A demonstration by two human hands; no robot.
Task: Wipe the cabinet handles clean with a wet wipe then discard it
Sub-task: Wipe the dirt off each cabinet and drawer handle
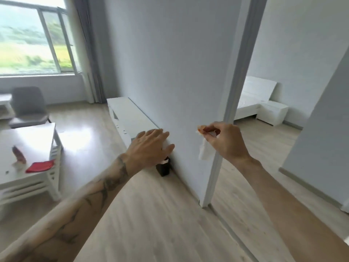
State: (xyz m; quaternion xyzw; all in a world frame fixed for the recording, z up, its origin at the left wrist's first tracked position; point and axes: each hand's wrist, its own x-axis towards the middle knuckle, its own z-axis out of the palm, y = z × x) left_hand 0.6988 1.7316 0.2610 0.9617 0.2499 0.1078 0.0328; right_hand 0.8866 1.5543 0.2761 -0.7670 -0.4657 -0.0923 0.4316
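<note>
Head view: the wet wipe (pixel 204 151) is white and crumpled, and it hangs in the air in front of the outer corner of the grey wall (pixel 170 63), beside the door frame (pixel 238 72). The right hand (pixel 224 140) pinches the top of the wipe between thumb and curled fingers, and the loose end trails below the hand. The left hand (pixel 151 146) is held palm down with the fingers straight and slightly spread, gripping nothing. It sits in front of the near end of a low white cabinet (pixel 128 114) that runs along the wall. Directly below this hand, a small dark bin (pixel 164 168) stands on the wooden floor (pixel 151 214), against the wall and at the cabinet's near end. To the left, a white tabletop (pixel 28 140) carries a red cloth (pixel 40 166) near its front edge. A grey chair (pixel 28 108) stands behind it, below the window (pixel 28 38). Through the doorway on the right, a white bed (pixel 253 99) and a white nightstand (pixel 272 112) stand side by side.
</note>
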